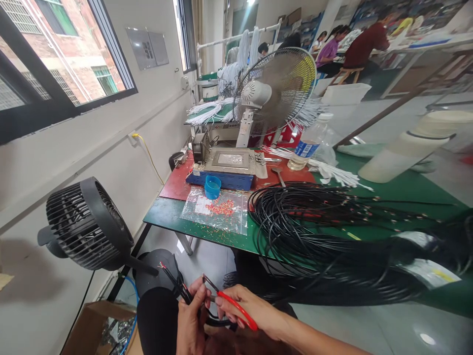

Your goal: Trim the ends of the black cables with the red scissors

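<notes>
My left hand (192, 301) is closed around several black cables (178, 282) low in the middle of the view. Small reddish wire ends show at the cables' tips (161, 266). Fingers of my right hand (246, 304) wrap round a pair of red-handled wire cutters (236, 306). Their slim jaws look spread and point toward my left fingertips, close to one cable end. Whether the jaws touch that cable, I cannot tell. A large coil of black cables (284, 222) lies on the green table (221, 240) and hangs over its front edge.
Red trimmings (221, 207) lie on a plastic bag beside a blue cup (212, 187). Behind stands a blue-based metal device (225, 172). A black fan (88, 224) is at left, a larger fan (277, 88) behind the table. A bottle (305, 148) stands right; people sit farther back.
</notes>
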Demonstrator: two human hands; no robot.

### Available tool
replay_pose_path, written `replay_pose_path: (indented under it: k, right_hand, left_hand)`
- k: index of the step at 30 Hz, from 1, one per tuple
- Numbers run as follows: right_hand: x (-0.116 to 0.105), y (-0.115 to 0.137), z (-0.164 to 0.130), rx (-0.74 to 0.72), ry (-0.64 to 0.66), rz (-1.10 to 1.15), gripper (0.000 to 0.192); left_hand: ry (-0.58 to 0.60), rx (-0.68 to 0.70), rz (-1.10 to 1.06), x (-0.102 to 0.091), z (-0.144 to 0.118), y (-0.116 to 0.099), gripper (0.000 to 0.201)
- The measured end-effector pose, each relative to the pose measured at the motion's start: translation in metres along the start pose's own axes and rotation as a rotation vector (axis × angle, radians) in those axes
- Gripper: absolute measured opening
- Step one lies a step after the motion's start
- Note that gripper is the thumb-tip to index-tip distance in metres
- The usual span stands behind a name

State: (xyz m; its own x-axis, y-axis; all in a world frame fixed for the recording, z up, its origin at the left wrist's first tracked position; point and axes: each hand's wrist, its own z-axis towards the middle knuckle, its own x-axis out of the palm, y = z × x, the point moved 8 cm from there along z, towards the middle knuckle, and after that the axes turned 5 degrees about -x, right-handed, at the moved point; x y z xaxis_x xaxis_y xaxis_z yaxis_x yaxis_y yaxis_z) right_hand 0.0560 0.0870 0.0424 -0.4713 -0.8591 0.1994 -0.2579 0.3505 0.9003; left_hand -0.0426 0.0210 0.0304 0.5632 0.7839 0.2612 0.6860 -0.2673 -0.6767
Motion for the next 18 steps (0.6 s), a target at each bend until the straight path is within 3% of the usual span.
replay_pose_path:
  k: [7, 13, 15, 18]
  right_hand:
    - [0.005, 0.004, 0.000, 0.006, -0.001, 0.055, 0.052]
    - [-0.029, 0.036, 0.003, -0.182, -0.209, 0.143, 0.052]
    - [-0.034, 0.044, 0.003, -0.211, -0.189, 0.074, 0.048]
    - [-0.024, 0.036, 0.002, -0.142, -0.074, -0.006, 0.048]
  left_hand:
    - [0.073, -0.012, 0.069, 0.006, 0.000, 0.001, 0.032]
    - [0.062, -0.125, -0.011, 0.001, 0.006, 0.019, 0.036]
    - [0.098, -0.112, -0.024, 0.003, 0.007, 0.018, 0.036]
    - [0.103, -0.090, -0.047, 0.005, 0.006, 0.014, 0.035]
